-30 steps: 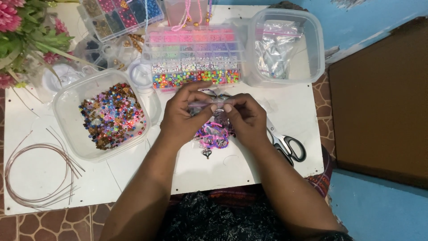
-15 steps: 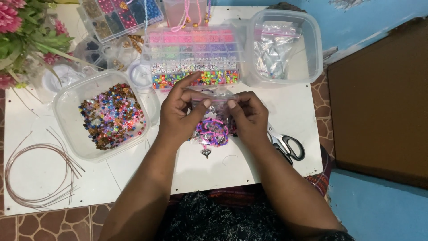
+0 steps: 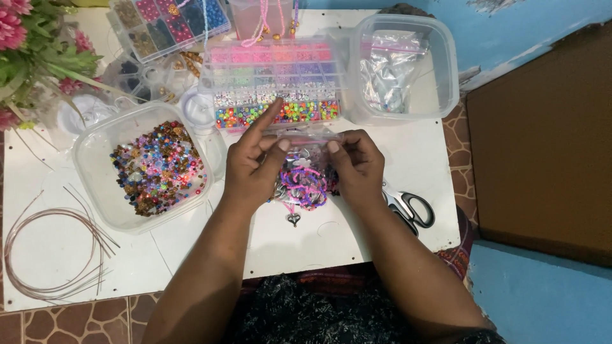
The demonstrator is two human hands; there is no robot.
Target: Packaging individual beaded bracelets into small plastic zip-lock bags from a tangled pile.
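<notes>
1. Left hand [image 3: 252,167] and right hand [image 3: 357,167] meet over the middle of the white tabletop [image 3: 357,236], both pinching the top edge of a small clear plastic bag [image 3: 306,143] held between them.
2. Bag sits directly between the two hands, top edge at fingertip level, just in front of the bead organiser. Through and below it shows a pink and purple beaded piece [image 3: 305,186]; can't tell whether it's inside the bag or lying under it.
3. Left hand: thumb and middle fingers closed on the bag's left end, index finger sticking out straight toward the organiser. Partly closed, gripping.
4. Right hand: fingers curled, thumb and fingertips pinched on the bag's right end. Closed, gripping.
5. A small dark heart charm [image 3: 293,220] lies on the tabletop just below the beaded piece.
6. Scissors [image 3: 408,207] with black handles lie just right of the right hand, partly hidden by the wrist.
7. Compartmented bead organiser [image 3: 274,83] just beyond the hands, rows of pink, pale and multicoloured beads.
8. Left: square clear tub of mixed beads [image 3: 156,167], near the left hand.
9. Far right: clear tub of plastic bags [image 3: 401,70].
10. Far left edge: coil of thin wire [image 3: 54,251], well apart from the hands. Pink flowers [image 3: 32,44] at top left corner.
11. A second bead box [image 3: 169,22] sits at the top, behind the organiser.
</notes>
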